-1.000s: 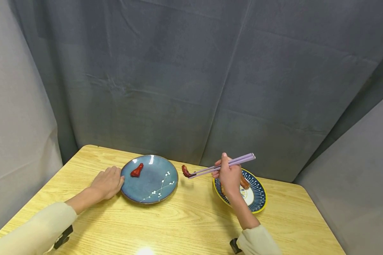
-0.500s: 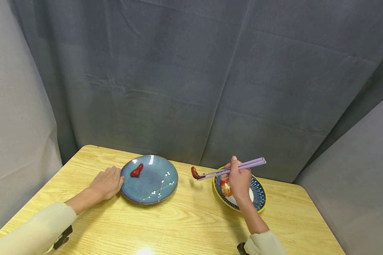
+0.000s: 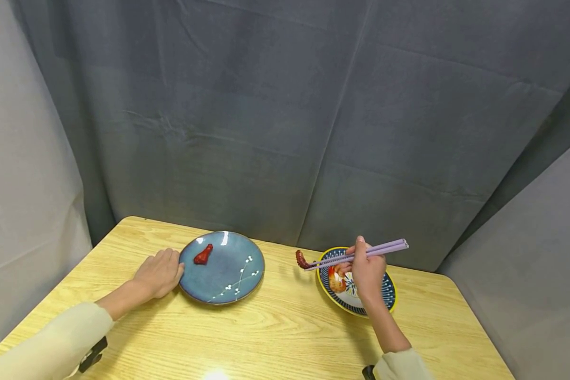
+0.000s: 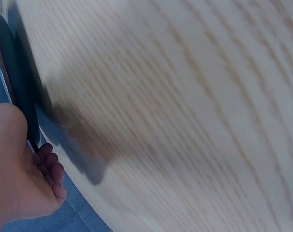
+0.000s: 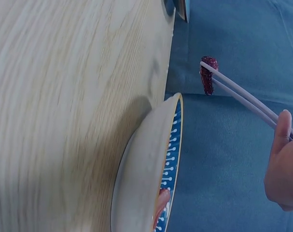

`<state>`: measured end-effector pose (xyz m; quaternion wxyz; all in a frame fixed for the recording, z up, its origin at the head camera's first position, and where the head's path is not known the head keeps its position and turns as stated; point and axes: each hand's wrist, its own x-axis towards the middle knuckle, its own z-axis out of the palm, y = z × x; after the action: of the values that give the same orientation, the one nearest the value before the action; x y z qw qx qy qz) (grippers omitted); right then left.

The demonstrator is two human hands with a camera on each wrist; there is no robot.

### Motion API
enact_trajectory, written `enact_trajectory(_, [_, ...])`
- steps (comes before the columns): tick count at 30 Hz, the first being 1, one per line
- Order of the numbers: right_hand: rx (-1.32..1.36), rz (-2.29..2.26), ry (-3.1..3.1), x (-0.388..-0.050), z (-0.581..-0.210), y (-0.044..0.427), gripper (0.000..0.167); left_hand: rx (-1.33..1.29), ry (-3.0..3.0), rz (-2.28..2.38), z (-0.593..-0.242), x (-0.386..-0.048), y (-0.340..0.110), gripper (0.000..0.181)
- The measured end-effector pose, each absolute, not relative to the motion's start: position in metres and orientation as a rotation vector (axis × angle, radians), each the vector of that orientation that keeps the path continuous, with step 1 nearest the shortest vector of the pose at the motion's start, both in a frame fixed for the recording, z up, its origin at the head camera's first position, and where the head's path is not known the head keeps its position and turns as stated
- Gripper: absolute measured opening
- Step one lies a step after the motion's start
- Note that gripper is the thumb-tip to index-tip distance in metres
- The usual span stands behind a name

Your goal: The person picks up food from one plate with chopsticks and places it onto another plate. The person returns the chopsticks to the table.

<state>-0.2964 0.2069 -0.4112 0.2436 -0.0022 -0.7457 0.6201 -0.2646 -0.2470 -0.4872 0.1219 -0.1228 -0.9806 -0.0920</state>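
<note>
My right hand (image 3: 369, 272) grips a pair of light purple chopsticks (image 3: 385, 247) above the patterned blue bowl (image 3: 391, 296) with a yellow rim. Between their tips is pinched a curled dark red piece (image 3: 302, 259), like an octopus tentacle, held in the air just left of the bowl. A shrimp-like orange and white piece (image 3: 335, 279) lies inside the bowl; my hand hides part of the bowl. On the left, my left hand (image 3: 159, 273) holds the rim of a blue plate (image 3: 218, 285), thumb at the edge. A red drumstick-shaped piece (image 3: 202, 254) lies on that plate.
Both dishes stand on a light wooden table (image 3: 266, 338), towards its back edge. A dark grey curtain (image 3: 228, 121) hangs right behind the table, and pale cloth (image 3: 28, 158) closes off the sides.
My right hand has moved to the right with the chopsticks and the dark red piece, from near the plate to the bowl. My left hand and the plate have stayed put.
</note>
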Motion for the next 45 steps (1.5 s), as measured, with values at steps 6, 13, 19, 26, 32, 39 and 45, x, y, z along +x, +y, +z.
enact_trajectory(6, [0.008, 1.655, -2.072, -0.283, -0.392, 0.207, 0.049, -0.343, -2.881, -0.269, -0.484, -0.263, -0.246, 0.021])
enact_trajectory(13, [-0.018, 1.732, -2.038, -0.272, -0.38, 0.212, 0.048, -0.349, -2.878, -0.258, -0.485, -0.264, -0.246, 0.022])
enact_trajectory(19, [-0.079, 1.692, -2.065, -0.283, -0.395, 0.229, 0.05, -0.353, -2.857, -0.253, -0.485, -0.264, -0.246, 0.021])
enact_trajectory(26, [-0.11, 1.498, -2.105, -0.291, -0.414, 0.246, 0.054, -0.37, -2.849, -0.252, -0.486, -0.265, -0.247, 0.021])
enact_trajectory(32, [-0.105, 1.516, -2.079, -0.29, -0.417, 0.252, 0.055, -0.383, -2.855, -0.248, -0.489, -0.266, -0.25, 0.022])
enact_trajectory(39, [-0.139, 1.473, -2.088, -0.29, -0.42, 0.259, 0.056, -0.348, -2.889, -0.251, -0.485, -0.263, -0.247, 0.021])
enact_trajectory(45, [-0.176, 1.449, -2.088, -0.289, -0.423, 0.267, 0.056, -0.338, -2.902, -0.241, -0.486, -0.264, -0.247, 0.022])
